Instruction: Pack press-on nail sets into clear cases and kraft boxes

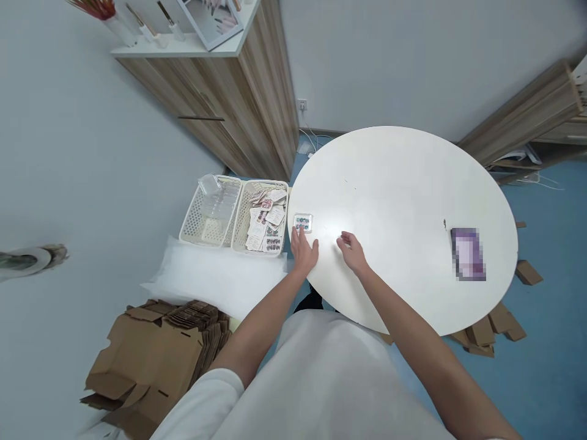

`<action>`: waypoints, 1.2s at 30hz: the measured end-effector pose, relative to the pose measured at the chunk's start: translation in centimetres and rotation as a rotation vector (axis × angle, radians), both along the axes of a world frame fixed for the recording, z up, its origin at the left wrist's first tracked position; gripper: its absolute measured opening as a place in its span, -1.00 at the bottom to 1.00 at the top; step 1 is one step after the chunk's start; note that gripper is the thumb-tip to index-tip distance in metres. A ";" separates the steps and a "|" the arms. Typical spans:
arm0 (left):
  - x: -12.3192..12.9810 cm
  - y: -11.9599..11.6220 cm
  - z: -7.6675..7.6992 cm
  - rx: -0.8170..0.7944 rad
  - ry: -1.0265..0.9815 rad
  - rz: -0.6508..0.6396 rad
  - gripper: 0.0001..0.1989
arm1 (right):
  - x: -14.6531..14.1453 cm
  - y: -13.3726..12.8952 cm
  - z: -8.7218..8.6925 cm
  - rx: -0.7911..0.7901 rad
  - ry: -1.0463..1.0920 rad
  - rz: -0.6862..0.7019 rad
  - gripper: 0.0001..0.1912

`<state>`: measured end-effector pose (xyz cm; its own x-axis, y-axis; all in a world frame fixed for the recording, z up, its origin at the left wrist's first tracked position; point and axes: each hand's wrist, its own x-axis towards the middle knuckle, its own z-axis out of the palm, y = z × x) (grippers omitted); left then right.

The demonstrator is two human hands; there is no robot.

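Note:
A small clear plastic case (pixel 303 222) with rows of dark bluish pieces in it lies near the left edge of the white oval table (pixel 403 183). My left hand (pixel 303 252) reaches to the near side of this case, fingers stretched out and thumb apart; the fingertips seem to touch its edge. To the right, my right hand (pixel 353 253) hovers over or rests on the tabletop, its fingers loosely bent and apart from the case. Nothing shows in it.
Left of the table stand two white baskets: one basket (pixel 235 229) holds printed cards, the other basket (pixel 188 223) clear plastic cases. White sheeting (pixel 220 272) and flattened cardboard boxes (pixel 147 354) lie nearer. A blurred purple item (pixel 468 253) sits at the table's right.

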<state>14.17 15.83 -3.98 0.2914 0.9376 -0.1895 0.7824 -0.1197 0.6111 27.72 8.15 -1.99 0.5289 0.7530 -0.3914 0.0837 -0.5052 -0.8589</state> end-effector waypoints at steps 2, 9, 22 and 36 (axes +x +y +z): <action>-1.0 2.2 -0.5 -0.065 -0.054 0.071 -0.34 | -1.6 2.4 -0.5 0.004 0.152 -0.007 -0.50; -2.0 4.0 -1.3 -0.214 -0.142 0.098 -0.39 | -4.5 6.8 -2.6 0.057 0.352 -0.062 -0.54; -1.9 1.9 -0.7 -0.179 -0.179 -0.043 -0.39 | -3.6 3.7 -1.0 0.105 0.372 -0.112 -0.56; 4.6 -10.7 0.5 -0.265 -0.328 -0.415 -0.41 | 5.6 -14.4 1.5 -0.055 0.246 -0.096 -0.59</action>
